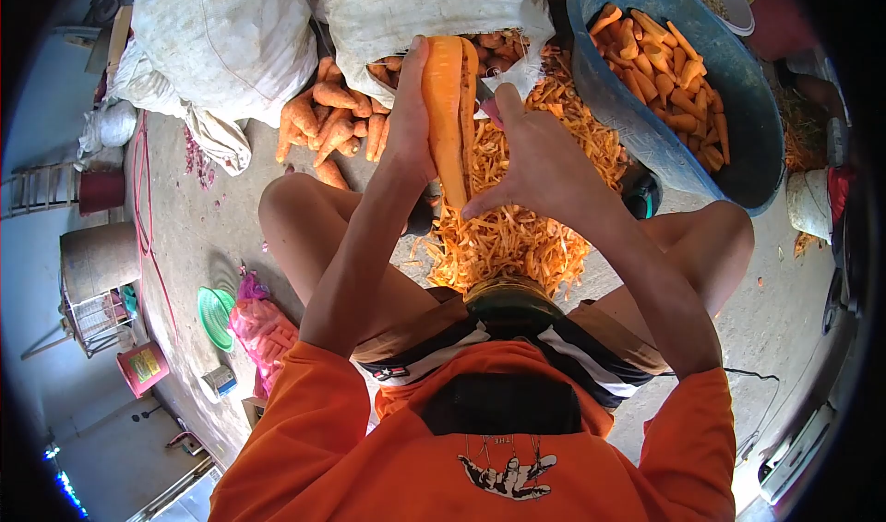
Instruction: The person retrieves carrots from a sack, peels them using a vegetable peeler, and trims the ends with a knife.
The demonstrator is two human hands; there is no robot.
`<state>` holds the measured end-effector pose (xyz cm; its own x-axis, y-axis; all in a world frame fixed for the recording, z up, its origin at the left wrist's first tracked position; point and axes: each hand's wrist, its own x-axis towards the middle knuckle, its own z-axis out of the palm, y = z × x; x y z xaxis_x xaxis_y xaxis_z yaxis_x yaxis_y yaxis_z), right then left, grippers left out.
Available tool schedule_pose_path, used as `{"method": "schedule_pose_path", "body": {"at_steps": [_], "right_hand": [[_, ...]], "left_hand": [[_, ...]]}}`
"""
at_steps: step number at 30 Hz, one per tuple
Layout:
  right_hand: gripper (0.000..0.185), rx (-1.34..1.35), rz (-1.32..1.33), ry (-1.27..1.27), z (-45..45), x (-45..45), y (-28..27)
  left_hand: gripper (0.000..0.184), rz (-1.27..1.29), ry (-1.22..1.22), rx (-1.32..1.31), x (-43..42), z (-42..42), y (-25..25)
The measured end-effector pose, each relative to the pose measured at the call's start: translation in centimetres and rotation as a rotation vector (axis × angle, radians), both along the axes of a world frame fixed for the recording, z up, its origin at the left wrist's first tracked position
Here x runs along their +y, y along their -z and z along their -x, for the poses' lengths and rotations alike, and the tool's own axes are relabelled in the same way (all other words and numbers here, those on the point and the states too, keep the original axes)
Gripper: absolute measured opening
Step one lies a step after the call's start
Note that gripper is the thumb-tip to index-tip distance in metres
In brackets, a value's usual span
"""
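My left hand (413,120) grips a large, mostly peeled carrot (444,107) by its left side, thick end up and tapered end down. A dark, rough groove runs down the carrot's right side. Against that side, my right hand (554,162) is closed on a peeler (491,109) with a reddish handle; most of it is hidden by the fingers. Below both hands, a heap of orange carrot peelings (508,245) covers the floor between my legs and spreads up to the right.
A blue tub (748,167) at upper right holds many peeled carrots (678,79). Unpeeled carrots (323,120) spill from white sacks (221,42) at the top. On the left are a green basket (216,317), a pink bag (263,333) and a red hose (143,199).
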<state>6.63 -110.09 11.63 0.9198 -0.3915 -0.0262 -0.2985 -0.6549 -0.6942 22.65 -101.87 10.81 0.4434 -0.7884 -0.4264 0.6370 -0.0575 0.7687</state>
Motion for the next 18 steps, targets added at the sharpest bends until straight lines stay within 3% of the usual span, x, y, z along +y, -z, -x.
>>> {"method": "schedule_pose_path", "body": {"at_steps": [6,8,12,14,18], "right_hand": [[0.112,0.003,0.051,0.012,-0.1,0.5,0.0],[0.111,-0.003,0.053,0.015,-0.1,0.5,0.1],[0.103,-0.062,0.086,0.019,-0.2,0.4,0.7],[0.100,-0.021,0.034,-0.003,-0.1,0.6,0.9],[0.094,-0.066,0.019,-0.022,0.1,1.0,1.0]], "left_hand": [[0.072,-0.028,-0.063,-0.084,-0.4,0.2,0.3],[0.063,0.007,0.003,-0.035,-0.1,-0.4,0.8],[0.062,-0.040,-0.023,-0.037,-0.4,0.0,0.2],[0.074,-0.046,-0.077,-0.030,-0.8,-0.4,0.5],[0.076,-0.010,-0.104,-0.058,-0.6,-0.5,0.4]]}}
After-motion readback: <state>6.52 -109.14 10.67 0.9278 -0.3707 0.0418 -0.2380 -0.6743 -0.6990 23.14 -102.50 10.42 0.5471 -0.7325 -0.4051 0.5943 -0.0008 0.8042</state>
